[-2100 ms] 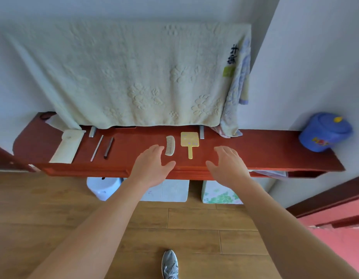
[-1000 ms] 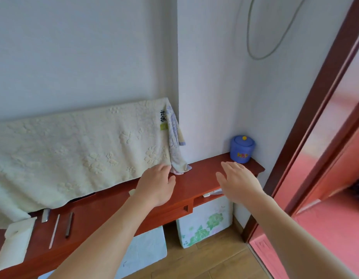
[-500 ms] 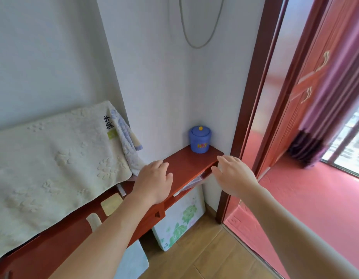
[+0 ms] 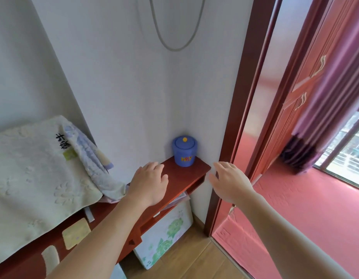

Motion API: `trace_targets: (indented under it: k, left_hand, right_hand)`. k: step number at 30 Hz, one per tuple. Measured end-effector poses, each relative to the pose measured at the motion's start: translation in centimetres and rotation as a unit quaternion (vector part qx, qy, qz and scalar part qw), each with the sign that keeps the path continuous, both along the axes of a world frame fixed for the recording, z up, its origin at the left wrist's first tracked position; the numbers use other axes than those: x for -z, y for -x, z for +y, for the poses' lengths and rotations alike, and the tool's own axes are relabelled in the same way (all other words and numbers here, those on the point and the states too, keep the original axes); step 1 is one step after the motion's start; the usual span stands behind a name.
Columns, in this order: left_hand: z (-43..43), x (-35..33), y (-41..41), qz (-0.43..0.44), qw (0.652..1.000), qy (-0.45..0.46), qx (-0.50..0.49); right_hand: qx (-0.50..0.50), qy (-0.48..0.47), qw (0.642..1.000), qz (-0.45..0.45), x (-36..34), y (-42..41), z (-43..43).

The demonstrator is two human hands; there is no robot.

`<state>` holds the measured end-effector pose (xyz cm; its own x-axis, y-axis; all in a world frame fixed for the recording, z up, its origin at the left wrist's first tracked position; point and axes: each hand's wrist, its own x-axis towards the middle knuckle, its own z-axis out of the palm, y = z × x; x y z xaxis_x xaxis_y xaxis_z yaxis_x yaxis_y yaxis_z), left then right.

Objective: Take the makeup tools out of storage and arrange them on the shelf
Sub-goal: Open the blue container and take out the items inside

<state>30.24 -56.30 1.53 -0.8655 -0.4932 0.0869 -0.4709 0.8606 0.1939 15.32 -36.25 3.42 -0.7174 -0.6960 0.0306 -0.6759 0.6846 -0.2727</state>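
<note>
Head view: a red wooden shelf [image 4: 183, 179] runs along the wall to a corner beside the door frame [image 4: 245, 101].
Left hand [image 4: 149, 183]: palm down over the shelf near its right end, fingers spread and relaxed; grip released, nothing held. Whether it touches the wood cannot be told.
Right hand [image 4: 229, 182]: past the shelf's right end, in front of the door frame, fingers loosely straight; grip released, nothing held.
Blue pot [image 4: 184, 151]: upright in the shelf's back right corner, lid on, apart from both hands.
Makeup tools: a yellow square tool [image 4: 76, 233] and a pale curved tool [image 4: 50, 256] lie flat toward the shelf's left part, near its front edge, partly behind the left forearm.
Towel [image 4: 33, 178]: hangs over the shelf's back edge.
Floral box [image 4: 164, 228]: on the floor under the shelf.
</note>
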Motion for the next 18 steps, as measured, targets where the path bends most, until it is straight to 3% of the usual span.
trace_targets:
  k: [18]
  left_hand:
    - [-12.3, 4.6, 17.7, -0.011, 0.999, -0.029, 0.041]
  right_hand:
    - [0.002, -0.011, 0.999, -0.042, 5.7, 15.5, -12.5]
